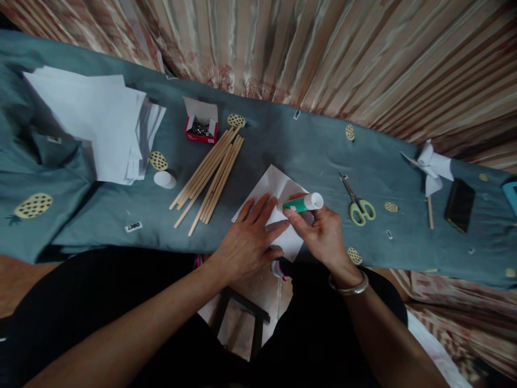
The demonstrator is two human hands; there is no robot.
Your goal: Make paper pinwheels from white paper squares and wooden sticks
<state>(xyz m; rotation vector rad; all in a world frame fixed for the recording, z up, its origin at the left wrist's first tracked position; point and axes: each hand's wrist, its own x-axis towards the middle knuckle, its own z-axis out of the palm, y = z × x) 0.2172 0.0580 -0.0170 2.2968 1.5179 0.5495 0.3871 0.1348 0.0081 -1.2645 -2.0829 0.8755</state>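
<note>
My right hand [321,234] grips a green and white glue stick [304,203], held sideways with its tip pointing left onto a white folded paper square [271,189]. My left hand [249,237] lies flat on the near part of that paper, fingers spread, pressing it to the blue-grey cloth-covered table [307,151]. A metal bangle circles my right wrist.
Several wooden sticks [210,175] lie left of the paper, a glue cap [165,179] and a stack of white sheets [97,124] further left. A red box of pins [201,128] sits behind. Green-handled scissors [357,203], a paper pinwheel [430,168] and a phone [459,205] lie right.
</note>
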